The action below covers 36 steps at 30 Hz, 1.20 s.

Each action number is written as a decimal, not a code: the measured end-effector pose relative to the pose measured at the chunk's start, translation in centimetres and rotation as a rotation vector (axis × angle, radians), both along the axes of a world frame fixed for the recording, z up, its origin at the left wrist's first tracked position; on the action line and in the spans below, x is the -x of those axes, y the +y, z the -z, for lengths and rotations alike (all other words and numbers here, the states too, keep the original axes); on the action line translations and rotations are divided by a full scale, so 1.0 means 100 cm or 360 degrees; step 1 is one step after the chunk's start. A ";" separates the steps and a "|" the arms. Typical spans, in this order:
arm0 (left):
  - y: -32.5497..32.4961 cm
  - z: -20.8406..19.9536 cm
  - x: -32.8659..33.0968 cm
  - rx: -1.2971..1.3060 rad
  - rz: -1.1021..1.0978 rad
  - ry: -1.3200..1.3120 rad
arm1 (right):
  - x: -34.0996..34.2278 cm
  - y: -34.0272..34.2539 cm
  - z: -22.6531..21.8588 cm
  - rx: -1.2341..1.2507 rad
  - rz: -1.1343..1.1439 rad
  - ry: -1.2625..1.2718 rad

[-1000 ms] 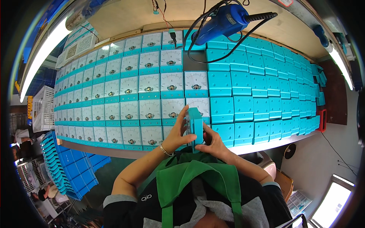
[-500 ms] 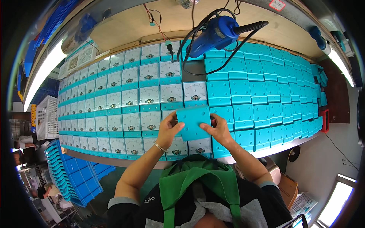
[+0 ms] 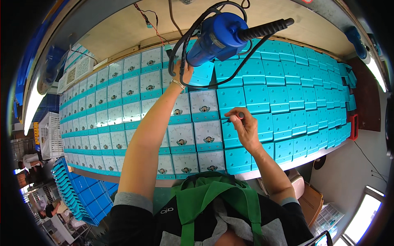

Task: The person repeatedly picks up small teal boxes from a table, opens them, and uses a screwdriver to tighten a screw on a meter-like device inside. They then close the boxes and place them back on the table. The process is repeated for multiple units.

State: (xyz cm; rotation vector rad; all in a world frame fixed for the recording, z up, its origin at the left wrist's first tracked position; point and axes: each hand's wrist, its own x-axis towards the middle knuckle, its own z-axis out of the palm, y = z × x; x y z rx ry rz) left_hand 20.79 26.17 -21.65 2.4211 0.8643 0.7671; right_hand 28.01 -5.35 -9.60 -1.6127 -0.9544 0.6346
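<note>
Under two lit tubes [image 3: 33,104], one long worktable [image 3: 247,175] crosses the room. At my left I see one white crate [image 3: 51,130] beside the blue crates [image 3: 82,176]. Next come five rows of white-faced meters [image 3: 131,86], too many and too small at the far end to count; the near ones carry a printed scale and a letter, and their finer marks I cannot read. The left hand [image 3: 184,74] stretches to the far rows and touches the edge of one teal box [image 3: 202,76]; behind the cable its fingers are partly hidden, so I cannot tell if they grip. One blue power tool [image 3: 217,39] hangs above, its label not legible. Further right, the right hand [image 3: 248,130] is bent, pinching one small red-ended tool [image 3: 241,116] over five rows of teal housings [image 3: 260,98], plain side up.
</note>
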 end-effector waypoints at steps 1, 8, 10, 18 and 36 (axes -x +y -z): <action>0.002 0.003 -0.002 -0.0053 -0.0009 -0.0028 | 0.004 0.008 0.000 -0.0008 0.0013 0.0206; -0.030 -0.011 0.001 -0.0193 -0.0295 0.0213 | 0.013 0.035 0.013 0.0126 -0.0056 0.0302; -0.041 -0.016 -0.003 0.0019 -0.0267 0.0053 | 0.013 0.038 0.016 0.0107 -0.0048 0.0329; -0.073 -0.035 0.012 -0.0225 -0.0227 0.0379 | 0.007 0.044 0.025 0.0080 0.0053 0.0204; -0.093 -0.029 0.099 -0.0035 0.0581 0.0415 | 0.022 0.065 0.025 -0.0038 -0.0153 -0.0403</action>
